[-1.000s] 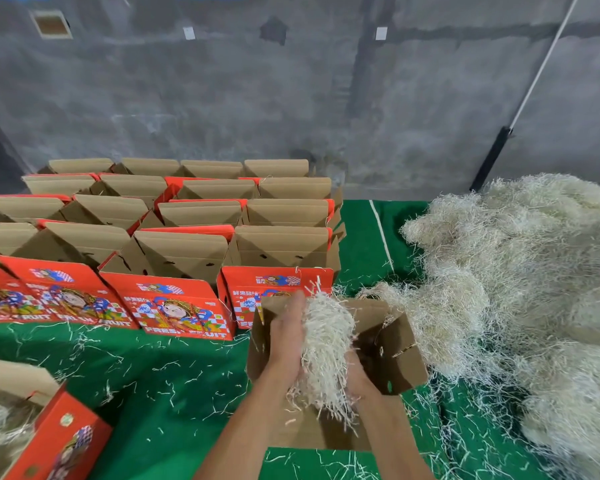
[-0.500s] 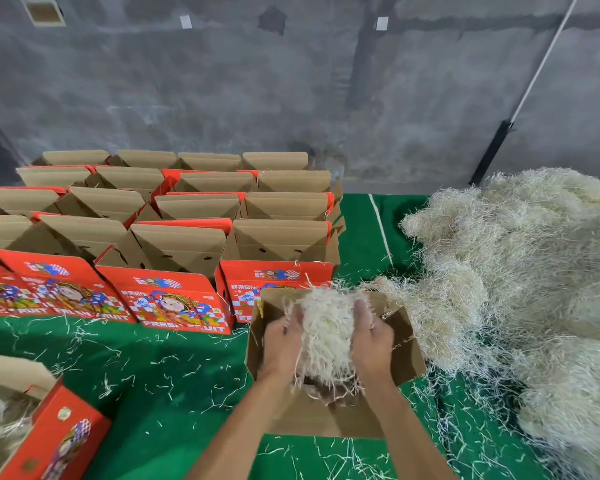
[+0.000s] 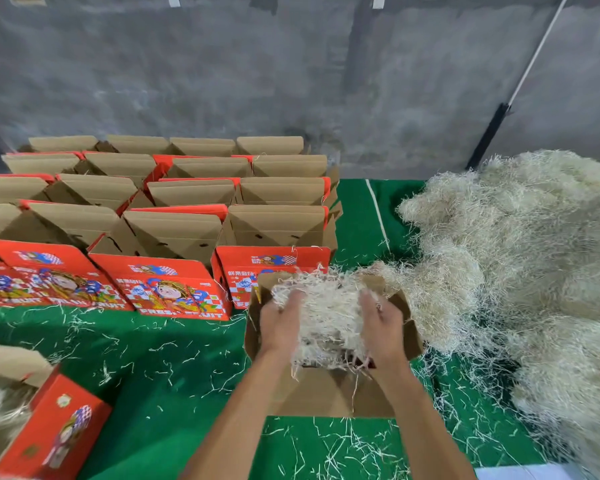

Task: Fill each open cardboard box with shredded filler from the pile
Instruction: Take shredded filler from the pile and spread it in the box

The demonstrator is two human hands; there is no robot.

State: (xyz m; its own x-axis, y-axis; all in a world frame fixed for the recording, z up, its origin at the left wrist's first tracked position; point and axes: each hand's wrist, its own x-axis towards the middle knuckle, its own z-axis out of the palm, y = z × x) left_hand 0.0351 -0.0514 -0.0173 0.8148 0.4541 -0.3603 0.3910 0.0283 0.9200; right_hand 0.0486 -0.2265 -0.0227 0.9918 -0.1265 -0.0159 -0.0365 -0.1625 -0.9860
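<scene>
An open cardboard box [image 3: 326, 396] stands on the green cloth right in front of me, flaps spread. A wad of pale shredded filler [image 3: 329, 313] sits in its mouth, pressed between my left hand [image 3: 279, 327] and my right hand [image 3: 383, 332], one palm on each side. The big pile of the same filler [image 3: 520, 271] lies just right of the box. Rows of open red-and-brown boxes [image 3: 174, 233] stand behind and to the left.
The table is covered in green cloth [image 3: 146, 368] strewn with loose shreds. A red box holding filler [image 3: 45, 427] sits at the near left corner. A grey concrete wall [image 3: 291, 81] rises behind the table. A white pole with a black foot [image 3: 492, 126] leans at the right.
My hands have spread apart to either side of the wad and pushed it lower into the box; the filler bundle now looks wider and flatter.
</scene>
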